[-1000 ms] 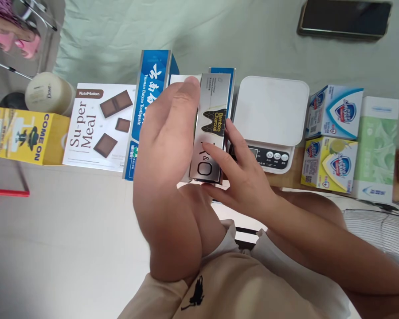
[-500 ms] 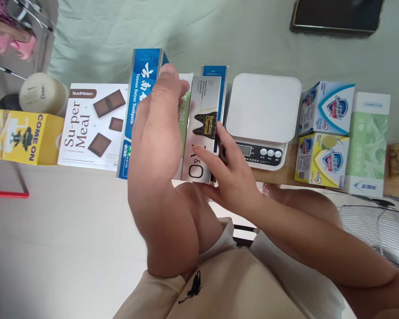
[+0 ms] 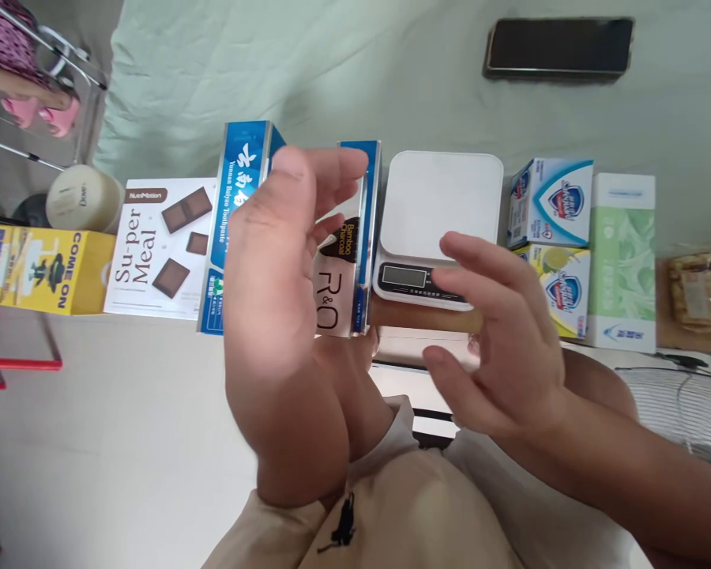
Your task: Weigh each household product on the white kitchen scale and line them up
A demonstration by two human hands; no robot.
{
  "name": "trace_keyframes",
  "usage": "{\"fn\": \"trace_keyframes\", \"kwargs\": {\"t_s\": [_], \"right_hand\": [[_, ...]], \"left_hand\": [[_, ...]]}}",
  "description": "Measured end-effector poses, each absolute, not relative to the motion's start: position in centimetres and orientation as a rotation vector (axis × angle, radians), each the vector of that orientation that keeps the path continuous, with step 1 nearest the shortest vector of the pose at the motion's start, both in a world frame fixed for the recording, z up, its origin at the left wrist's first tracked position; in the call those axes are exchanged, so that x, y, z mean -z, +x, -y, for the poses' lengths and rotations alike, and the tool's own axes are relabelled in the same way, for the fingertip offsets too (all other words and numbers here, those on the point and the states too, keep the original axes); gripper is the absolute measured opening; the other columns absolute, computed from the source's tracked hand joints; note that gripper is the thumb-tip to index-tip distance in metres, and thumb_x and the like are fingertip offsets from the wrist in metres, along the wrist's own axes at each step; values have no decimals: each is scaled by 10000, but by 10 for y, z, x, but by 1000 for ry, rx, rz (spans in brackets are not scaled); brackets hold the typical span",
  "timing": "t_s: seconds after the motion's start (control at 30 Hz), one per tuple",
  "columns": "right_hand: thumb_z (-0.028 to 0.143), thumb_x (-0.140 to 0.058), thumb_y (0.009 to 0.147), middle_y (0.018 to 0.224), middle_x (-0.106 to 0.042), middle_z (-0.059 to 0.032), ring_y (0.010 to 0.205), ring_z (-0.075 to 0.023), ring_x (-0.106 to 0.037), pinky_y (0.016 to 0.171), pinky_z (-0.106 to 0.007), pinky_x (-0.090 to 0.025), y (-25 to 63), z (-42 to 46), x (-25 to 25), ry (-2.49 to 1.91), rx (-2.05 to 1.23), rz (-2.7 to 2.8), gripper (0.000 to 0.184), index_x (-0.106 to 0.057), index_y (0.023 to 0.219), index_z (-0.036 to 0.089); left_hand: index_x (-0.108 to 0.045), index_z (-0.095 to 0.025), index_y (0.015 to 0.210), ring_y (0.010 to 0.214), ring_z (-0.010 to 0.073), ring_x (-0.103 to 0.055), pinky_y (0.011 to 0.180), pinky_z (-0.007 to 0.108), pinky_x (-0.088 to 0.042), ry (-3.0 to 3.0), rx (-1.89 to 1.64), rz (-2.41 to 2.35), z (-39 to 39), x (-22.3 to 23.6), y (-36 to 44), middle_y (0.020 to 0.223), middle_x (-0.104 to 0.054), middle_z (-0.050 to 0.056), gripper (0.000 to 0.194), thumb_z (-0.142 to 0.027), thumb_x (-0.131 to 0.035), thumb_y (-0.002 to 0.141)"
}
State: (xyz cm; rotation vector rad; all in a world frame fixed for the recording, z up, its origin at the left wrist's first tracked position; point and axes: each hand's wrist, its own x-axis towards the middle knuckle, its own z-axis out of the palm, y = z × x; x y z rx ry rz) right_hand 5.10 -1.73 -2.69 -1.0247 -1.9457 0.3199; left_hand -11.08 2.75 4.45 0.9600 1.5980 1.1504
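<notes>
My left hand (image 3: 278, 316) is raised in front of a silver R&O Bamboo Charcoal toothpaste box (image 3: 335, 296), fingers apart and slightly curled, gripping nothing. It hides the upper left part of that box. The silver box lies in the row between a blue Yunnan Baiyao toothpaste box (image 3: 237, 190) and another blue box (image 3: 368, 213). My right hand (image 3: 498, 340) hovers off the silver box, fingers spread and empty, in front of the white kitchen scale (image 3: 444, 197), covering its buttons.
Left along the row lie a Su-per Meal box (image 3: 154, 245), a yellow COME ON box (image 3: 41, 269) and a Dove jar (image 3: 83, 197). Right of the scale lie two soap boxes (image 3: 551, 201), a green box (image 3: 622, 261) and a snack pack (image 3: 702, 296). A phone (image 3: 560, 47) lies on the green cloth.
My right hand has let go of the silver box and drawn back to the right. The left hand opened its fingers. The silver box now rests lower in the row.
</notes>
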Motion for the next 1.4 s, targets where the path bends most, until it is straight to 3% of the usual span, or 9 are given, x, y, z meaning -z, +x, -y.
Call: {"fn": "trace_keyframes", "kwargs": {"t_s": [0.3,0.4,0.53,0.77,0.87,0.97,1.1,1.27,1.4], "right_hand": [[212,-587,882,1310,-669,-150,1275,-286,-664,1088,-537,-576,112,8,29,-1228,-161,1887,429,-578,1311,224],[192,-607,872,1262,-711,-138,1211,-259,-710,1006,-466,-616,134,8,32,-1360,-94,1953,342,-615,1212,224],[183,-602,884,1308,-713,-109,1215,-268,-711,1017,-474,-620,160,12,40,-1549,-154,1995,327,-620,1202,258],[164,-460,945,1326,-720,-115,1345,-369,-650,1124,-622,-526,193,20,58,-1715,-106,2053,334,-680,1170,274],[267,-558,911,1380,-668,-180,1314,-413,-657,1059,-624,-565,201,22,58,-1815,-38,2021,324,-691,1205,232],[390,-670,852,1463,-561,-242,1322,-462,-629,993,-644,-586,208,23,60,-1977,-50,1963,525,-629,1337,194],[447,-686,851,1514,-527,-220,1243,-422,-675,885,-573,-626,214,24,68,-2005,-109,1901,592,-580,1400,254],[327,-645,911,1531,-575,-160,1465,-391,-550,1164,-611,-498,214,21,62,-1971,-100,1836,534,-547,1436,304],[266,-657,910,1616,-470,-181,1516,-421,-485,1247,-629,-412,214,18,46,-1979,12,1739,549,-543,1448,274]], "left_hand": [[-718,-285,938,1254,200,-683,1117,354,-569,1293,-927,-1246,-24,-39,-51,1116,-770,-53,228,-317,-501,1000],[-676,-272,977,1068,199,-721,894,359,-603,1350,-576,-1198,-22,-37,-33,1045,-776,-20,278,-423,-449,1031],[-601,-261,933,774,177,-662,597,320,-458,1442,-265,-1202,-24,-33,-19,845,-723,-14,425,-617,-385,1017],[-514,-230,840,732,204,-598,602,330,-353,1784,119,-1240,-30,-20,4,841,-699,18,352,-531,-402,985],[-519,-241,920,744,229,-612,605,331,-368,1780,165,-1278,-29,-18,10,870,-709,27,350,-570,-409,973],[-528,-255,959,744,236,-624,589,327,-385,1759,172,-1288,-30,-17,12,889,-724,21,352,-584,-406,976],[-530,-252,951,756,235,-643,602,329,-412,1758,153,-1263,-31,-16,13,901,-739,22,350,-579,-409,981],[-551,-247,935,786,234,-675,639,340,-459,1765,145,-1245,-31,-17,14,908,-750,31,343,-559,-417,983],[-613,-251,959,827,234,-711,702,360,-547,1742,18,-1234,-32,-17,9,907,-765,31,328,-538,-456,985]]}}
